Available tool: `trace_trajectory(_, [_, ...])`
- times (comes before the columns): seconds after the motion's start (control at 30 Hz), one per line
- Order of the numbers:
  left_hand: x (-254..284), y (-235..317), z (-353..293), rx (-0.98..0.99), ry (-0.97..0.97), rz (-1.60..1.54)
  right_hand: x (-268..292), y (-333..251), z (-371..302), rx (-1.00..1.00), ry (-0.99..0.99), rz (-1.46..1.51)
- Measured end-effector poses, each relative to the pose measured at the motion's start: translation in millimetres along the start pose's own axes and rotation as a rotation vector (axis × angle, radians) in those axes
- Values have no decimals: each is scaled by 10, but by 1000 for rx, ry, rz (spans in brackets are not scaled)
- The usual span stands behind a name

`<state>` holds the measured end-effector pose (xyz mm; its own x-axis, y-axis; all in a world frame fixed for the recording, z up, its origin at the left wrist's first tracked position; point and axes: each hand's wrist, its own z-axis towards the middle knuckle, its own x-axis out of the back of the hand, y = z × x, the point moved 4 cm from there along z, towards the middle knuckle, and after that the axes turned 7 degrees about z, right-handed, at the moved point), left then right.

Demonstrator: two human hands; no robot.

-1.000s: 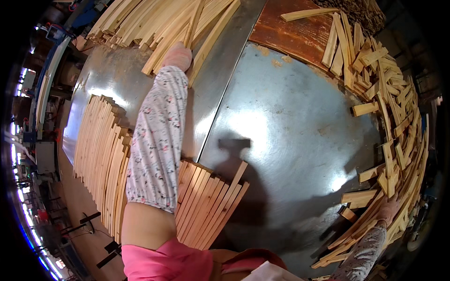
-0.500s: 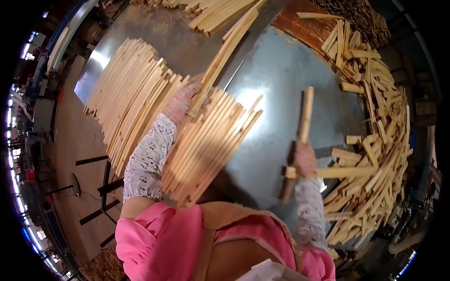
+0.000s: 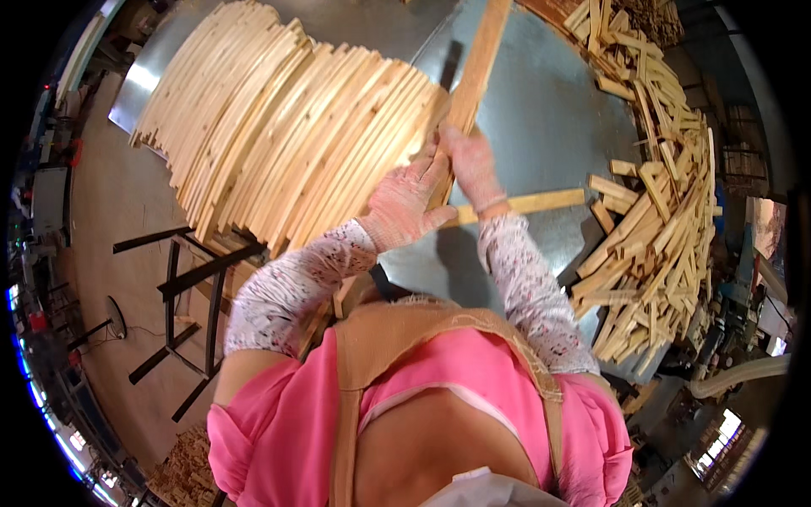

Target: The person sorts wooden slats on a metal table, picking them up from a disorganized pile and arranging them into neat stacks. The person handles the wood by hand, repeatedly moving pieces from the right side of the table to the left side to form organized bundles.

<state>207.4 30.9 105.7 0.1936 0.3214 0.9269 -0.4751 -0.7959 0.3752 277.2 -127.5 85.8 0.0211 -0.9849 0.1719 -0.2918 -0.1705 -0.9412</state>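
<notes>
Both my hands, in pale pink knit gloves, meet at one long wooden strip (image 3: 480, 72) that slants up and away across the metal table. My right hand (image 3: 473, 167) is closed round the strip's near part. Against its left side rests my left hand (image 3: 404, 204), fingers stretched out and thumb spread. To the left lie many pale strips (image 3: 325, 127) side by side in a wide row. Below my right wrist, a shorter strip (image 3: 541, 203) lies crosswise on the table. The near end of the long strip is partly hidden by my hands.
A big loose heap of wooden offcuts (image 3: 667, 228) fills the right side of the table (image 3: 557, 118). Black metal legs (image 3: 173, 287) stand at the lower left, near a round-based stand (image 3: 116, 317) on the floor. Another wood pile (image 3: 190, 465) is at the bottom left.
My right hand has come up and left from beside the offcuts to the long strip. My left hand has let go of a strip, its fingers now straight. The row of strips is wider.
</notes>
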Motion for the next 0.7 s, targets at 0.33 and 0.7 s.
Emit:
trace_trajectory(0.33, [772, -1497, -224, 83, -244, 676, 597, -229, -436, 386, -94, -573])
trace_trajectory(0.7, [339, -3453, -1587, 740, 12, 767, 1799, 1333, -775, 71, -235, -1199])
